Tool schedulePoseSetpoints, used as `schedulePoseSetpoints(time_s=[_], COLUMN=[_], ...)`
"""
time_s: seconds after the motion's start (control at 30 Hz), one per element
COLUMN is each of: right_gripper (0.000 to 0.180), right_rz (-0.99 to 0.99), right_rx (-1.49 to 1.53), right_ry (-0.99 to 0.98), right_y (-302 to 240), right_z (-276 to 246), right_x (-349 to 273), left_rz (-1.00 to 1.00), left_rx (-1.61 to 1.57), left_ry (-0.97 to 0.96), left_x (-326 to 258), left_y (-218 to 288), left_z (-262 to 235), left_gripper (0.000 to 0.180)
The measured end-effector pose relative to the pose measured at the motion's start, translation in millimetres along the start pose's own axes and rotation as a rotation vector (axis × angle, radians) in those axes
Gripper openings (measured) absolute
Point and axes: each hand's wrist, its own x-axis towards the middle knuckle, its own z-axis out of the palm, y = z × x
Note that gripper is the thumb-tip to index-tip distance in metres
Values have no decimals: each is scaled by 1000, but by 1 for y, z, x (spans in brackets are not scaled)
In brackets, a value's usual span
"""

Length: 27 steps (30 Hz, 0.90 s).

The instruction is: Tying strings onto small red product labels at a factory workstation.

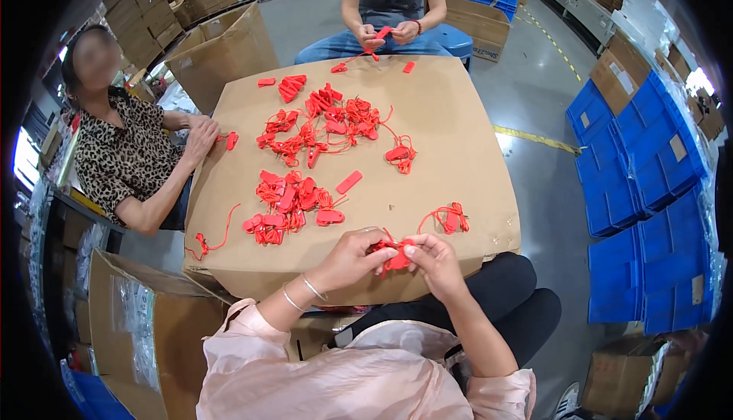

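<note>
Both my hands meet at the near edge of a cardboard-topped table. Between them is a red plastic clip with a red cord. My left hand pinches its left side, cord bunched at the fingers. My right hand grips the other side with thumb and fingertips. Just beyond my right hand lies another corded red clip. Ahead of my left hand is a pile of red clips with bundled cords, a loose flat red piece beside it. A larger tangled red pile spreads farther back.
Across the table a seated person handles a red piece; another person sits at the left with a red clip. Blue crates stack at the right. Open cardboard boxes stand at the near left and far left.
</note>
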Motion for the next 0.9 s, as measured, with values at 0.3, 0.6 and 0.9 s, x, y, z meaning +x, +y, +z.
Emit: schedulePoseSetpoints(time_s=[0.3,0.6,0.9], right_gripper=[20,12,14], right_rz=[-291,-428,-407], right_rx=[-594,-1463,-1811], right_ry=[179,157,79], right_y=[-16,-53,-2], right_z=[-24,-37,-33], right_x=[13,-12,3], left_rz=[-20,297,198], left_rx=[1119,1222,1383], left_ry=[206,486,389], left_x=[-26,28,75], left_y=[11,5,-63], left_z=[-121,-79,-80], left_gripper=[19,24,17])
